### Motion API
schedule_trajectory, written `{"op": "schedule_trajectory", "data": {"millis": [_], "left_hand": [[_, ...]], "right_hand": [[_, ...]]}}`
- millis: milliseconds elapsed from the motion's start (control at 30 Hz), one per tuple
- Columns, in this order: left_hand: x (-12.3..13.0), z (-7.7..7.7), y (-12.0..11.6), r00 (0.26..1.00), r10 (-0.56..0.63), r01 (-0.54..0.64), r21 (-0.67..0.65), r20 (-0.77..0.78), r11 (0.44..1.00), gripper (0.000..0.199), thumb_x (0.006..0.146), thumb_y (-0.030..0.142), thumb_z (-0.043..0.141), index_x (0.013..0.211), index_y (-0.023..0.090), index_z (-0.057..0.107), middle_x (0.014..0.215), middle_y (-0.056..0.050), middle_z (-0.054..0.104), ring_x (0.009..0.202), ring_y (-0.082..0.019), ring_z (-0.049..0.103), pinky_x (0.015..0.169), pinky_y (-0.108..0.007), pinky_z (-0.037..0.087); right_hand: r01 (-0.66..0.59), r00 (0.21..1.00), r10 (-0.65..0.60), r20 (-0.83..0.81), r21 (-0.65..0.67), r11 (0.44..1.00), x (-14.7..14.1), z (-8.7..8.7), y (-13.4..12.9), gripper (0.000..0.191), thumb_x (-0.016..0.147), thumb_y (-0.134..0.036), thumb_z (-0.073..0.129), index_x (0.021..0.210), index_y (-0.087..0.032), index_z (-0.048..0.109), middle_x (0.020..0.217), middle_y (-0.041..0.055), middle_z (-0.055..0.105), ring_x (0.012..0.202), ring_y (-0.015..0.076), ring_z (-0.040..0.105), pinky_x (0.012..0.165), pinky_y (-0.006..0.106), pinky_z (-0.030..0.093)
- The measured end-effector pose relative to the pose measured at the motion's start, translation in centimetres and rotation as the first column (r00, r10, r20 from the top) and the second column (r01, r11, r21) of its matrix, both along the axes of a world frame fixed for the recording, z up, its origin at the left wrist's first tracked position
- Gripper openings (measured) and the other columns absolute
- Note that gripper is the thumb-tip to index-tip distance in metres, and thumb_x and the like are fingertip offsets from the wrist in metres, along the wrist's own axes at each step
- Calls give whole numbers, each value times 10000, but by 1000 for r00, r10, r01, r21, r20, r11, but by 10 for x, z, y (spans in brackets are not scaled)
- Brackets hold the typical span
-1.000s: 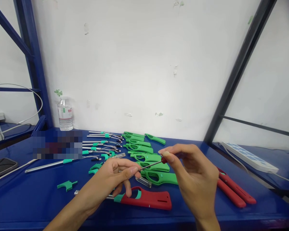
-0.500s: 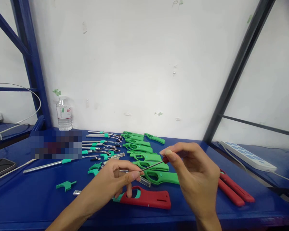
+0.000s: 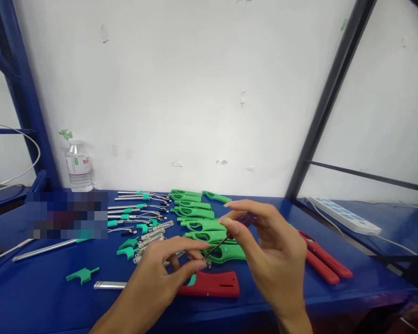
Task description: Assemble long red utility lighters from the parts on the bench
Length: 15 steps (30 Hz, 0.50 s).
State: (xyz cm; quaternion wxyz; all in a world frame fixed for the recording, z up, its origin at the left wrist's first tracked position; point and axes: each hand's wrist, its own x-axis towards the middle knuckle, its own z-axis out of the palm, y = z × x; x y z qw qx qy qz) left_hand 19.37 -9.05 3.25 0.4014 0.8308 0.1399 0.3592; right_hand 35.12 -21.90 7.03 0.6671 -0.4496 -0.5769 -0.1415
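Observation:
My right hand [image 3: 268, 250] pinches the dark red handle of a screwdriver [image 3: 216, 247]; its thin shaft slants down to the left. The thumb and index finger of my left hand [image 3: 170, 269] close around the tip. Whether a small part also sits there is hidden. Below my left hand lies a red lighter body [image 3: 216, 284] with a teal trigger and a silver tube [image 3: 109, 285], partly covered by the hand. Just behind the fingers are green lighter shells [image 3: 230, 253] and clear plastic pieces [image 3: 155, 236].
Metal lighter tubes with wires [image 3: 128, 210] lie at left. A loose green trigger [image 3: 82, 275] rests in front of them. Red shells [image 3: 322, 266] lie at right. A water bottle [image 3: 79, 169] stands by the wall; a power strip [image 3: 344, 216] sits beyond the right post.
The camera view has shifted rightward. The screwdriver now tilts more steeply, its handle raised. My left hand has shifted lower over the red lighter body, with its fingertips still at the tip.

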Motion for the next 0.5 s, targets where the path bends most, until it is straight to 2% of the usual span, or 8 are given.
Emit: {"op": "schedule_trajectory", "data": {"millis": [133, 233, 400, 500], "left_hand": [[9, -7, -6, 999, -17, 15, 48, 43, 999, 175, 923, 285, 768, 1045, 295, 894, 883, 2, 865, 632, -140, 702, 652, -232, 600], [22, -13, -9, 998, -44, 41, 75, 39, 996, 198, 927, 245, 769, 1079, 297, 885, 917, 7, 872, 695, -157, 746, 689, -241, 612], [47, -25, -19, 996, -93, 93, 118, -6, 989, 273, 891, 122, 819, 1071, 321, 870, 910, 56, 869, 841, -178, 818, 830, -261, 623], [58, -32, -26, 994, -101, 104, 143, -31, 984, 319, 876, 55, 842, 1041, 328, 857, 916, 89, 865, 872, -160, 822, 852, -246, 602]], "right_hand": [[28, 996, -24, 89, -47, 998, -1, 8, -6, 198, 1026, -147, 813, 1168, -286, 809, 947, -101, 838, 813, 59, 774, 830, 126, 612], [83, 986, -59, 155, -155, 984, 5, 14, -18, 221, 1045, -162, 792, 1231, -278, 818, 1005, -92, 867, 852, 59, 798, 855, 99, 600], [185, 962, -98, 254, -346, 920, 20, 19, -50, 344, 1137, -195, 655, 1415, -368, 762, 1293, -91, 858, 1156, 79, 807, 1019, 126, 569], [233, 950, -115, 291, -414, 880, 27, 19, -63, 332, 1155, -227, 630, 1417, -382, 762, 1330, -75, 843, 1186, 108, 795, 999, 173, 586]]}}
